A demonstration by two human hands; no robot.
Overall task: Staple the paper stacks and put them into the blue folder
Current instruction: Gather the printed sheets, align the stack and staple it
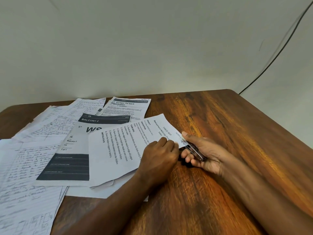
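Observation:
A small stack of printed sheets (118, 150) lies turned sideways on the wooden table (220, 124), its near right corner lifted. My left hand (159, 156) grips that corner from above, fingers curled over the paper's edge. My right hand (201, 153) holds a small metal stapler (194, 149), thumb on top and fingers beneath, with the stapler's mouth over the corner of the stack. No blue folder is in view.
Other printed sheets (67, 150) and several handwritten lined pages (25, 184) lie spread over the table's left half. A black cable (277, 53) runs down the wall at the right. Bare wood shows on the table's right side.

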